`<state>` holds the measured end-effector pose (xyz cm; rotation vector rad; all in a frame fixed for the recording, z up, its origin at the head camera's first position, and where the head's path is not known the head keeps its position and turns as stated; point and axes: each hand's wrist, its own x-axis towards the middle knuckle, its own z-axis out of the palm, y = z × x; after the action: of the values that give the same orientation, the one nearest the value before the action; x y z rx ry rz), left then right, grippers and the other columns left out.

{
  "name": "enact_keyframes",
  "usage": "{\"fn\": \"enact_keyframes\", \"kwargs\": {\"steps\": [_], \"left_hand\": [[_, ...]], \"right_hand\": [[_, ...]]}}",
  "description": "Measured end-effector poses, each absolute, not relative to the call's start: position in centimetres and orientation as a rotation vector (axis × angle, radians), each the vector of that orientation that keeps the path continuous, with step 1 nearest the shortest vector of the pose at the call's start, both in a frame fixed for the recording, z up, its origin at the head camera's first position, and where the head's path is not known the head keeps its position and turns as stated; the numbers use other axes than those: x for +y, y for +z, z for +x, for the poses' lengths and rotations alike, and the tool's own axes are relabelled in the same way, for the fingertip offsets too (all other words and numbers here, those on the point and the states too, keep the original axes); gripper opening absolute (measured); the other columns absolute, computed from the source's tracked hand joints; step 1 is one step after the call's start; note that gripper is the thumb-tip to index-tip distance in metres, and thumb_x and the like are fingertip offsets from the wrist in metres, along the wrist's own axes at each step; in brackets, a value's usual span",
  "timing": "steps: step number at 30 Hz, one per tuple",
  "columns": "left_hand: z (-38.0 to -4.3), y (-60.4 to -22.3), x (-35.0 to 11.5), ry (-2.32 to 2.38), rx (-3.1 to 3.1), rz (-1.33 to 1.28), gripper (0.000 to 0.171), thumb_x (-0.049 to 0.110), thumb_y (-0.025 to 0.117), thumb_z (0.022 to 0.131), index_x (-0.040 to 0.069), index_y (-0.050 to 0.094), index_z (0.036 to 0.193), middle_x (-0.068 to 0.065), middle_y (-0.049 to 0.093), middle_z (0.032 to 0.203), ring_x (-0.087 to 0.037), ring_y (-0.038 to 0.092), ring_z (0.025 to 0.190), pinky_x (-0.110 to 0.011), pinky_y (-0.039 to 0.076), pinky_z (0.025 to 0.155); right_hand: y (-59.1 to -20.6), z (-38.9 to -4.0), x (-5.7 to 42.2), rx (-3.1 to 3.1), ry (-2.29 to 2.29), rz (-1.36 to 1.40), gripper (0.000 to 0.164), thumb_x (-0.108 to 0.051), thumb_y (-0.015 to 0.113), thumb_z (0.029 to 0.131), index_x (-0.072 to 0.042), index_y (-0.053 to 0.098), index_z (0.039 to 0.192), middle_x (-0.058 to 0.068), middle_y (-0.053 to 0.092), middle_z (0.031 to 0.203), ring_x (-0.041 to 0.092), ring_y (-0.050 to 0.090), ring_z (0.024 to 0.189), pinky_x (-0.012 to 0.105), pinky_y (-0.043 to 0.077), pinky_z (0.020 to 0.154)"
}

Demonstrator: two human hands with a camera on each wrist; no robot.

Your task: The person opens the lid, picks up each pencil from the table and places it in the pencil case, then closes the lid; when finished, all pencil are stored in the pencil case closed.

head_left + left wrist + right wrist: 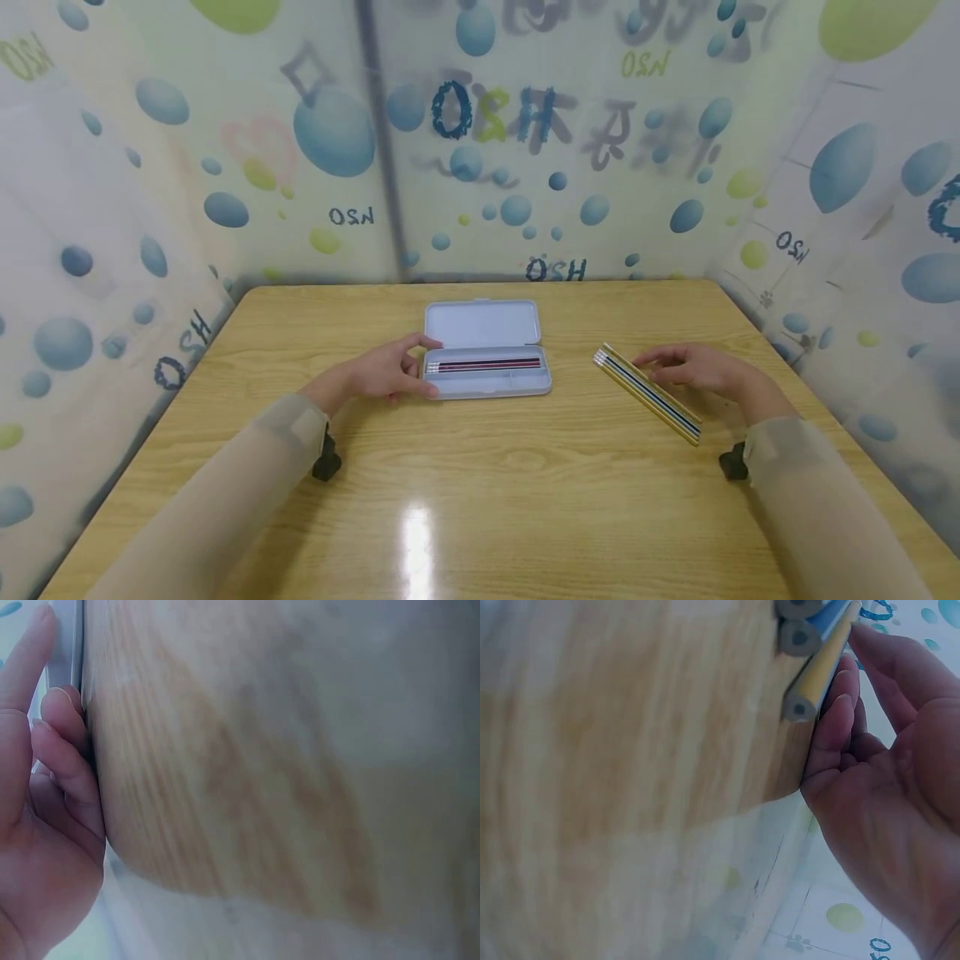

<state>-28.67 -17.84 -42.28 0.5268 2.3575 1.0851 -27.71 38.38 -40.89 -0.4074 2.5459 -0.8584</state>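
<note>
A pale blue pencil case (528, 385) lies with its lid (482, 323) raised at the back. Several dark red striped pencils (487, 364) rest in its rear compartment. My left hand (382, 369) holds the case's left end, thumb at the front corner and a finger at the back one. To the right, several gold pencils (649, 397) and dark blue striped pencils (654, 387) lie side by side at a slant. My right hand (697, 369) is at their right side, fingertips at the outermost gold pencil (821, 675); no grip around it shows.
Everything lies on a wood-grain table (517, 492) with a glare spot near the front. Patterned curtains (480, 192) enclose its back and sides. A small dark device (326, 457) is on the left wrist and another (733, 461) on the right.
</note>
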Motion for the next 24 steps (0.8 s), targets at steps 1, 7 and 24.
{"fn": "enact_keyframes", "kwargs": {"steps": [1, 7, 24], "left_hand": [[-28.66, -42.28, -17.86, 1.086, 2.357, 0.526, 0.088, 0.036, 0.090, 0.095, 0.024, 0.038, 0.165, -0.002, 0.055, 0.079, -0.017, 0.047, 0.055, -0.028, 0.047, 0.054], [-28.64, -42.31, -17.95, 1.090, 2.355, 0.517, 0.088, 0.035, 0.090, 0.094, 0.026, 0.039, 0.165, -0.001, 0.055, 0.079, -0.015, 0.046, 0.054, -0.027, 0.046, 0.054], [-28.85, -42.34, -17.94, 1.096, 2.345, 0.525, 0.088, 0.036, 0.090, 0.094, 0.025, 0.039, 0.165, -0.002, 0.057, 0.080, -0.015, 0.047, 0.056, -0.028, 0.046, 0.055]], "right_hand": [[-40.90, -27.75, 38.35, 2.552, -0.855, -0.405, 0.044, -0.031, 0.064, 0.113, -0.014, 0.064, 0.153, 0.019, 0.060, 0.159, 0.030, 0.063, 0.134, 0.037, 0.055, 0.102], [-40.85, -27.82, 38.15, 2.580, -0.827, -0.404, 0.044, -0.034, 0.063, 0.113, -0.016, 0.064, 0.153, 0.018, 0.063, 0.156, 0.025, 0.067, 0.126, 0.039, 0.056, 0.100], [-40.45, -27.57, 37.42, 2.696, -0.753, -0.415, 0.041, -0.028, 0.074, 0.106, -0.016, 0.070, 0.145, 0.010, 0.072, 0.123, 0.022, 0.062, 0.107, 0.036, 0.052, 0.091]]}}
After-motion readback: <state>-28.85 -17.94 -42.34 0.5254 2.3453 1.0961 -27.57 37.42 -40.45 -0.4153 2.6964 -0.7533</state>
